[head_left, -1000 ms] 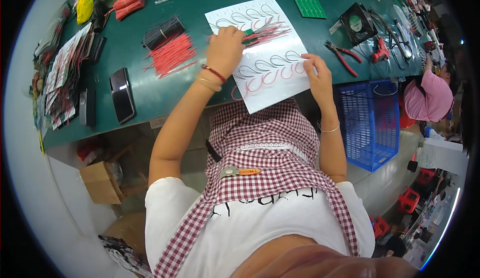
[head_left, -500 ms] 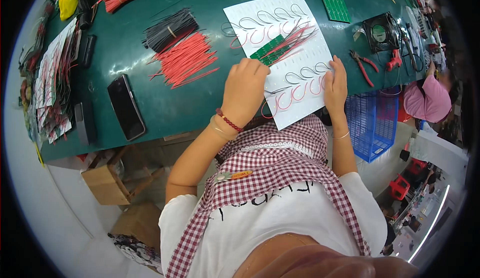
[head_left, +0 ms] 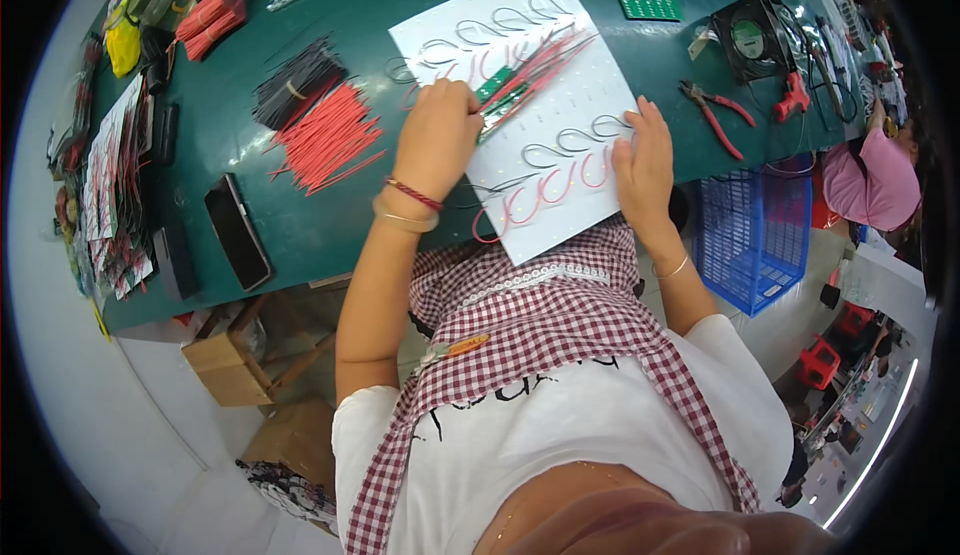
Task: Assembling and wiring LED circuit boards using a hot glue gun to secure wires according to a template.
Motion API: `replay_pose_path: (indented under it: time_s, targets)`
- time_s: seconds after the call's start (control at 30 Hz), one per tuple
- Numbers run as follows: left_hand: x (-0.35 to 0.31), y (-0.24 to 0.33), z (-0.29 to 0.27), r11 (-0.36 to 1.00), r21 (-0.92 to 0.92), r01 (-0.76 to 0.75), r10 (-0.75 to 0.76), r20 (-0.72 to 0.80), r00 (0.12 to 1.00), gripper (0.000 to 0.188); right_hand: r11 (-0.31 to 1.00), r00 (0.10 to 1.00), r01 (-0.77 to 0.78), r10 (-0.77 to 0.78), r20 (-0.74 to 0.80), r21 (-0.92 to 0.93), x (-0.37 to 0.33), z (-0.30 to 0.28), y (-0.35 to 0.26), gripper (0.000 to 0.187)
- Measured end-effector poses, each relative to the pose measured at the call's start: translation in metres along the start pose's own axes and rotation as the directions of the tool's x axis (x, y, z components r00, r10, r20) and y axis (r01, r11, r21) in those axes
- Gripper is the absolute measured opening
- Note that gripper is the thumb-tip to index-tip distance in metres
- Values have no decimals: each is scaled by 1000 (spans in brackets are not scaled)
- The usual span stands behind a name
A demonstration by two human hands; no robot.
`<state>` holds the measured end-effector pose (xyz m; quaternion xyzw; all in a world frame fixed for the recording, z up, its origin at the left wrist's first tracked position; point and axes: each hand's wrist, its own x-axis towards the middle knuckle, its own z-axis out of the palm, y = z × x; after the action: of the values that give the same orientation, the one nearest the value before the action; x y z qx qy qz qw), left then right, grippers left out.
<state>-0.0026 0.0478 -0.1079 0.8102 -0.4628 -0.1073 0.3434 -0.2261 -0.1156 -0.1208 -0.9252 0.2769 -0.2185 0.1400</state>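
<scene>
A white board sheet (head_left: pixel 560 85) with rows of looped black and red wires lies at the table's front edge, its near corner overhanging towards my apron. My left hand (head_left: pixel 438 133) is closed at the sheet's left side, pinching small green circuit boards (head_left: pixel 492 87) that carry a bundle of red and dark wires (head_left: pixel 545 63). The bundle lies slanting across the sheet's middle, and my fingers hide part of the boards. My right hand (head_left: pixel 648 167) rests on the sheet's right edge with fingers stretched out and thumb apart, beside the nearer row of loops.
Left of the sheet lie piles of red wires (head_left: pixel 328 140) and black wires (head_left: pixel 295 85), with a phone (head_left: pixel 238 232) nearer me. Pliers (head_left: pixel 715 117) and a small fan (head_left: pixel 752 40) are on the right. A blue crate (head_left: pixel 750 240) stands below the table; a person in pink (head_left: pixel 875 180) is beyond.
The whole view has shifted, so the sheet appears further left. My left hand has turned the boards and wires to a steeper slant. My right hand stays at the sheet's edge.
</scene>
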Motion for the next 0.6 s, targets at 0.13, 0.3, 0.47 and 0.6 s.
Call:
replay_pose_path:
  time_s: [0.13,0.3,0.47,0.6]
  targets:
    - [2,10,1,994,111,22,-19,-36,999,9,990,1000,-12,8,24,139,-2,-21,6,31]
    - [-3,12,1,980,168,106,-109,14,994,9,931,898,-17,175,-403,366,13,-86,36,21]
    - [-10,11,1,933,359,40,-12,-79,997,6,896,661,-211,425,-618,391,38,-150,157,25]
    - [-8,6,0,976,218,22,-9,-62,998,10,697,654,-677,717,-242,237,54,-130,297,51]
